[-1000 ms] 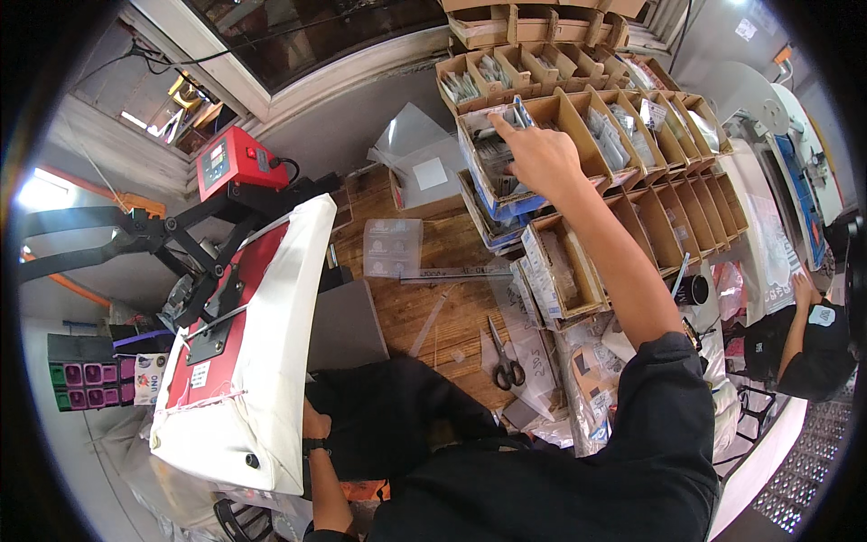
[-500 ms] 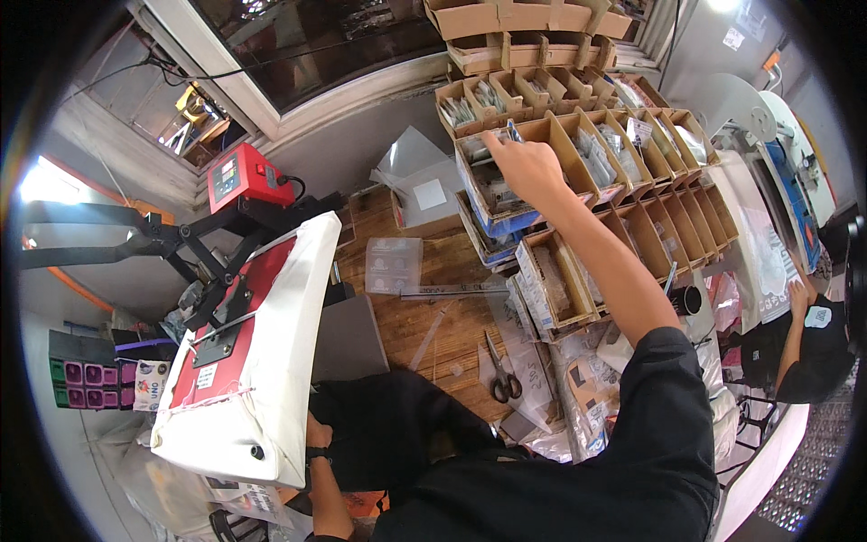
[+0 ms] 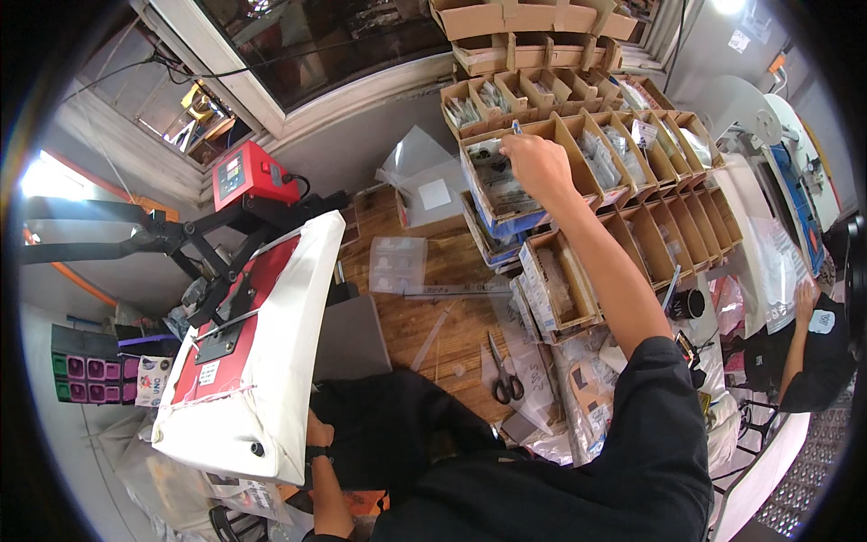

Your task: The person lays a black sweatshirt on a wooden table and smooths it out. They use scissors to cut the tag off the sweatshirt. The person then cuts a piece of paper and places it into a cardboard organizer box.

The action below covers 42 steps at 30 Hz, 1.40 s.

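Note:
At the left front compartment of a cardboard divider box [image 3: 519, 219], my right hand [image 3: 539, 169] reaches in from above, its fingers bent together. Flat clear packets [image 3: 502, 191] lie below the fingertips; what the fingers hold, if anything, I cannot make out. My left hand [image 3: 319, 432] is low beside a heat press [image 3: 237, 352] with a white cloth cover on its raised plate. Black fabric [image 3: 388, 411] lies right next to that hand. The press cover hides the left fingers.
Scissors [image 3: 504, 370] with dark handles lie on the wooden table [image 3: 406, 334], near clear plastic sheets [image 3: 397, 265]. The press's red control box [image 3: 251, 176] stands at the back left. More divider boxes [image 3: 542, 56] stack toward the window. At far right, a co-worker's arm [image 3: 797, 348] shows.
My right hand has shifted slightly right within the compartment, so more of the packets on its left show. My left hand stays beside the press.

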{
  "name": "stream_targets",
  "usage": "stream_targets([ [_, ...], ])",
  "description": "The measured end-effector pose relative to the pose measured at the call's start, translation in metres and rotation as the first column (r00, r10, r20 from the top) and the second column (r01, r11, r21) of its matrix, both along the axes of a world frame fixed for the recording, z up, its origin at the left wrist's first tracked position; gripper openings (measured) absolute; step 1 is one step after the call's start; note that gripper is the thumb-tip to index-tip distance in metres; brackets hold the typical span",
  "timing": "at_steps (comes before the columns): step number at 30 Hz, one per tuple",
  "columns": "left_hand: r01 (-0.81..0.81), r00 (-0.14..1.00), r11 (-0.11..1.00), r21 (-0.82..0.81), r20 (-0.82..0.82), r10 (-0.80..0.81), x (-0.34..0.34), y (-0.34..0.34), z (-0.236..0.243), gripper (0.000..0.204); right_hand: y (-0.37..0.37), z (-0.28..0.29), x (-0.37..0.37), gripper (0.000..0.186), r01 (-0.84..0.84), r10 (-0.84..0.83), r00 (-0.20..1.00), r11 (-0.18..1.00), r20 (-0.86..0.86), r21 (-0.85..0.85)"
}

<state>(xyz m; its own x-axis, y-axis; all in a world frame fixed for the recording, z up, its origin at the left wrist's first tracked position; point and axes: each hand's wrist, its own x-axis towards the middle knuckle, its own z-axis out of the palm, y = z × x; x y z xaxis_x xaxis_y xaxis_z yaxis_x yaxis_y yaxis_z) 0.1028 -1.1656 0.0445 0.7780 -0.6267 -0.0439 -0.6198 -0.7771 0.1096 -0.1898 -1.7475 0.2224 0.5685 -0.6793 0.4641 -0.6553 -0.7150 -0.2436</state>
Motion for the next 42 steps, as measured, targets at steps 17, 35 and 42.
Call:
stream_targets([
  [17, 0.027, 0.998, 1.000, 0.003, 0.054, -0.027, 0.006, 0.001, -0.006, 0.085, 0.006, 0.017, -0.010, 0.008, -0.181, 0.179, 0.972, 0.983, -0.155, 0.003],
  [35, -0.039, 0.999, 0.997, 0.060, 0.004, 0.039, 0.000, -0.005, 0.000, 0.083, 0.006, 0.013, -0.005, 0.029, -0.154, 0.150, 0.935, 0.988, -0.323, 0.015],
  [42, -0.015, 1.000, 1.000, 0.007, 0.014, 0.015, 0.002, -0.001, -0.004, 0.083, 0.003, 0.009, 0.005, 0.008, -0.087, 0.064, 0.982, 0.988, -0.177, -0.128],
])
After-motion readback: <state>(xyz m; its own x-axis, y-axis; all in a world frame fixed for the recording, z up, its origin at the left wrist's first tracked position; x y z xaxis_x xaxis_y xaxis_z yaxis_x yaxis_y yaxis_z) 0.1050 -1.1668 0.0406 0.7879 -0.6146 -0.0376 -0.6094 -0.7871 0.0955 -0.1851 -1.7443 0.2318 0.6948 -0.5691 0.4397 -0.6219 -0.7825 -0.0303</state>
